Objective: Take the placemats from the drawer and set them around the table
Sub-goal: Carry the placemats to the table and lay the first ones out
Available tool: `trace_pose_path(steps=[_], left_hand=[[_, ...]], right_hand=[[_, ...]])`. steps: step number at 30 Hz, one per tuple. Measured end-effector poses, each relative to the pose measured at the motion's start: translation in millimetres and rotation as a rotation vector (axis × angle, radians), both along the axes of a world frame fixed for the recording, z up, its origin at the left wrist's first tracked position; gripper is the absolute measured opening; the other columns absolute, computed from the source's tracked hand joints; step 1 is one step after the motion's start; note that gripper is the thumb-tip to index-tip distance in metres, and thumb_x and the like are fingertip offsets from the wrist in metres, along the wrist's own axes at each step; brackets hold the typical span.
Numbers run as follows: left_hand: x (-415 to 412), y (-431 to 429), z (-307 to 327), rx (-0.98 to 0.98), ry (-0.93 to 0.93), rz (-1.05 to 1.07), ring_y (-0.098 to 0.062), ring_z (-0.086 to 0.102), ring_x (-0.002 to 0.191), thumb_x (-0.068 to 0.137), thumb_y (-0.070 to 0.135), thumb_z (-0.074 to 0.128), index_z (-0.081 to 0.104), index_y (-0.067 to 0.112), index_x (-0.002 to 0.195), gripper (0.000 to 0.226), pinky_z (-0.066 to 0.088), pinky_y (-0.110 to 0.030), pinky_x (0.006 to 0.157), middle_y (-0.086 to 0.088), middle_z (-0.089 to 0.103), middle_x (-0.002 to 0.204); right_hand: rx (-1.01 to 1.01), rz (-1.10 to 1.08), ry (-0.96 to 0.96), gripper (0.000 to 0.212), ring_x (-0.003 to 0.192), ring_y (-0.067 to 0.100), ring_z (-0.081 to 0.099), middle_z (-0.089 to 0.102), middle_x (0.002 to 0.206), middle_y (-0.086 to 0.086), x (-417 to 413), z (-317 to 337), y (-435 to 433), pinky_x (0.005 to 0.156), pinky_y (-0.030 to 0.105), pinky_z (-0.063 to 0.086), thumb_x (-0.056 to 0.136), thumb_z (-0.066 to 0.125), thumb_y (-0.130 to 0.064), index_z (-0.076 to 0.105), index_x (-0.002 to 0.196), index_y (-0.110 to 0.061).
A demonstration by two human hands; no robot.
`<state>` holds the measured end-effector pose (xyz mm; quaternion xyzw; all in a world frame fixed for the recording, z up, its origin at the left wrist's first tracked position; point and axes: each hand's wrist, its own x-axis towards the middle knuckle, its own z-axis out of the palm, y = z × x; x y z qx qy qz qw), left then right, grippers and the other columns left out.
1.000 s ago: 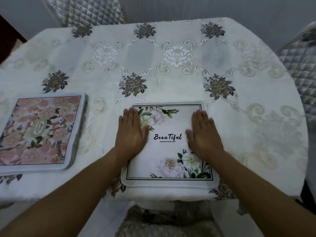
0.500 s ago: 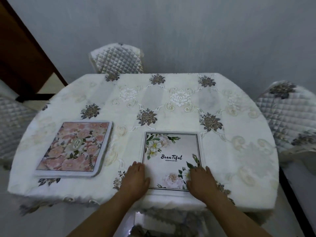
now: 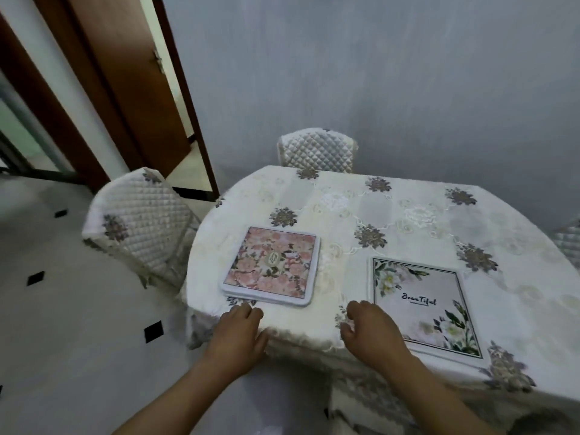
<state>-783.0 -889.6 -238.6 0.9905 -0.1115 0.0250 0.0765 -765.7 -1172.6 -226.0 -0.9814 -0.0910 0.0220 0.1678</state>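
Placemats (image 3: 272,265), square and floral, lie flat on embroidered tablecloth (image 3: 408,215).

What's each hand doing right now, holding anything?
Left hand: open, empty, fingers loosely curled just short of the pink placemat stack.
Right hand: open, empty, beside the white "Beautiful" placemat, not gripping it.

Both hands (image 3: 241,337) seemingly off white placemat (image 3: 423,306)

Head cam, down over table (image 3: 408,196)
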Motion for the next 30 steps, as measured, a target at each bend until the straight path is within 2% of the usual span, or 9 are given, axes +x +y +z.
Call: trace_pose_path(steps=[4, 9, 13, 18, 25, 30], left_hand=[[-28.4, 78.2, 16.2, -0.051, 0.003, 0.055, -0.025, 0.054, 0.089, 0.081, 0.035, 0.054, 0.057, 0.020, 0.094, 0.020, 0.042, -0.035, 0.070, -0.002, 0.057, 0.093], [-20.0, 130.2, 21.9, -0.057, 0.000, 0.087, -0.026, 0.056, 0.092, 0.082, 0.037, 0.054, 0.058, 0.021, 0.100, 0.025, 0.046, -0.038, 0.074, -0.003, 0.059, 0.097], [11.3, 138.5, 14.9, -0.067, 0.016, 0.073, -0.028, 0.056, 0.095, 0.083, 0.041, 0.051, 0.059, 0.019, 0.103, 0.031, 0.049, -0.040, 0.078, -0.005, 0.061, 0.099], [59.1, 131.4, 0.3, -0.045, 0.062, 0.061, -0.026, 0.054, 0.102, 0.088, 0.041, 0.050, 0.057, 0.018, 0.114, 0.035, 0.045, -0.038, 0.084, -0.004, 0.060, 0.108], [158.2, 132.9, -47.4, -0.022, 0.168, 0.090, -0.028, 0.056, 0.096, 0.086, 0.039, 0.049, 0.059, 0.018, 0.109, 0.032, 0.045, -0.037, 0.078, -0.006, 0.061, 0.100], [210.2, 130.6, -85.8, -0.030, 0.272, 0.127, -0.027, 0.056, 0.095, 0.087, 0.038, 0.049, 0.057, 0.016, 0.108, 0.031, 0.045, -0.037, 0.078, -0.008, 0.061, 0.100]], right_hand=[[-0.015, -0.017, 0.020, 0.026, 0.086, 0.026, 0.059, 0.059, 0.091, 0.005, -12.7, 10.8, 74.2, 0.073, 0.035, 0.048, 0.088, 0.051, -0.040, 0.056, 0.095, -0.015], [-0.048, -0.031, 0.019, 0.028, 0.088, 0.027, 0.059, 0.060, 0.094, 0.006, -13.1, 20.3, 125.8, 0.072, 0.035, 0.048, 0.087, 0.050, -0.041, 0.056, 0.098, -0.016], [-0.066, -0.065, 0.018, 0.028, 0.087, 0.027, 0.059, 0.061, 0.094, 0.006, 3.5, 21.4, 137.4, 0.072, 0.035, 0.049, 0.088, 0.052, -0.040, 0.057, 0.099, -0.015], [-0.075, -0.120, 0.044, 0.024, 0.082, 0.025, 0.059, 0.061, 0.090, 0.005, 43.4, 0.2, 137.8, 0.070, 0.035, 0.050, 0.087, 0.051, -0.039, 0.056, 0.094, -0.016], [-0.064, -0.175, 0.162, 0.021, 0.086, 0.028, 0.059, 0.056, 0.088, 0.006, 138.7, -61.1, 136.2, 0.067, 0.034, 0.044, 0.089, 0.049, -0.037, 0.050, 0.090, -0.016], [-0.067, -0.279, 0.317, 0.030, 0.098, 0.030, 0.059, 0.058, 0.103, 0.010, 193.9, -103.5, 134.8, 0.076, 0.035, 0.046, 0.089, 0.051, -0.038, 0.052, 0.106, -0.013]])
